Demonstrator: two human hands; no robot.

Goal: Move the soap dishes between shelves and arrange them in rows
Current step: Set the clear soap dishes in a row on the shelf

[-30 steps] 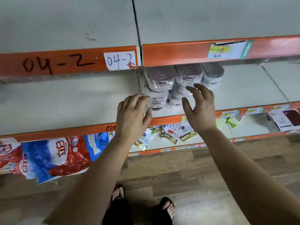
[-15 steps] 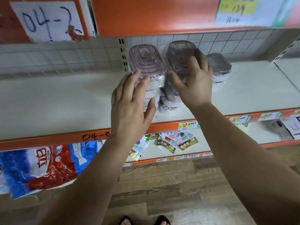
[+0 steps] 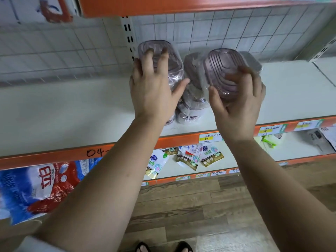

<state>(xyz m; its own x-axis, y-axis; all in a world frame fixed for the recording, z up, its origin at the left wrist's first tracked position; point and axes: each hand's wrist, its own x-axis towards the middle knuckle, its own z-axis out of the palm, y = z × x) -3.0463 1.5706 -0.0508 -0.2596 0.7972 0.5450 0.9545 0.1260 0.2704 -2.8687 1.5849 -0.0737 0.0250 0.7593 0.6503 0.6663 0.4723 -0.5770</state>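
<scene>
Resting in the right hand [image 3: 238,106], one purple soap dish [image 3: 222,70] in clear wrap sits tilted, off the board, its ribbed face toward the camera. The thumb curls round its near left edge and the fingers wrap its right side, so this hand's hold is closed on that single dish. Just behind it on the right, another wrapped dish [image 3: 252,59] shows partly. To the left a middle stack [image 3: 190,104] of wrapped dishes runs from the shelf front toward the back. Beside that stands the left stack [image 3: 154,46], and the left hand [image 3: 154,93] lies over its top dishes with fingers spread fairly straight and the thumb reaching toward the middle stack, a wide, flat touch rather than a pinch.

All the stacks stand on the white shelf [image 3: 72,110], which has a wire grid [image 3: 54,51] at its back and an orange front edge [image 3: 181,140] carrying price labels [image 3: 211,138]. On the shelf below lie small sachets [image 3: 190,159] and, to the left, red and blue detergent bags [image 3: 45,182]. Wooden flooring [image 3: 181,206] runs beneath, with sandalled feet [image 3: 143,248] at the bottom edge.
</scene>
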